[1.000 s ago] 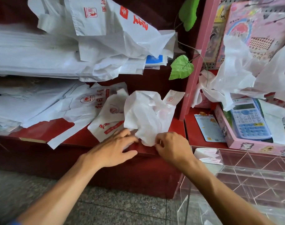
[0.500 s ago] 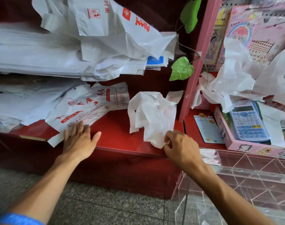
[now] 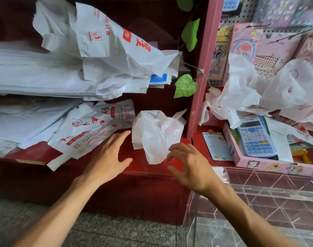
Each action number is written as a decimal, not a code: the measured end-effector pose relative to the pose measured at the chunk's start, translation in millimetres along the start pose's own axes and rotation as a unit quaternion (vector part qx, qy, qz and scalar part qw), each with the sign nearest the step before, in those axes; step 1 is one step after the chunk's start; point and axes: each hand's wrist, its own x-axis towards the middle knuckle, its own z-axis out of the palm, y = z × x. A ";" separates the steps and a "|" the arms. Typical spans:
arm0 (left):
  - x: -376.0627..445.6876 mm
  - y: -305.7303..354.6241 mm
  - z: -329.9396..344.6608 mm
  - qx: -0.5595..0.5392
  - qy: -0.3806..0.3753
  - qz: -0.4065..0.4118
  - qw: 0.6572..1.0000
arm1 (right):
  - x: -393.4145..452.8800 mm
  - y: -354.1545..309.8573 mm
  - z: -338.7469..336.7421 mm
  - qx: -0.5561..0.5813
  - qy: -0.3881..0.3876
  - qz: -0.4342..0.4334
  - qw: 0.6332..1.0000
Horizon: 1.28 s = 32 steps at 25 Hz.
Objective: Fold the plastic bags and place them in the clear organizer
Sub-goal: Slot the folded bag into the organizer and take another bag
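Two bare hands hover over the dark red shelf ledge (image 3: 134,166), and neither holds anything. The left hand (image 3: 109,157) is spread flat with straight fingers, its fingertips at the edge of the flat white plastic bag with red print (image 3: 91,129), likely placed to steady or smooth it. The right hand (image 3: 188,163) has its fingers splayed and loosely bent, just beside the lower tip of the crumpled plain white plastic bag (image 3: 155,134), which sits in a heap on the ledge between the two hands. That heap looks unfolded, so I judge the folding of this bag has not yet started. The clear acrylic organizer with divided compartments (image 3: 259,193) stands lower right, just beside the ledge, handy for dropping folded bags in.
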 end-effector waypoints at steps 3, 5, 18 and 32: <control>-2.4 17.7 19.2 0.038 0.000 0.128 0.991 | -8.2 -2.1 5.4 -0.016 -0.080 -0.009 0.997; 3.1 25.8 33.7 0.020 0.027 0.137 0.990 | -11.2 -0.6 5.8 -0.011 -0.076 -0.001 0.997; -15.7 116.0 -26.0 -0.294 0.134 0.076 0.943 | -8.6 -27.0 -80.8 0.391 0.137 0.111 0.903; -16.1 101.1 -53.4 -0.610 0.050 -0.151 0.776 | -9.1 -3.4 -114.3 0.547 0.088 0.300 0.776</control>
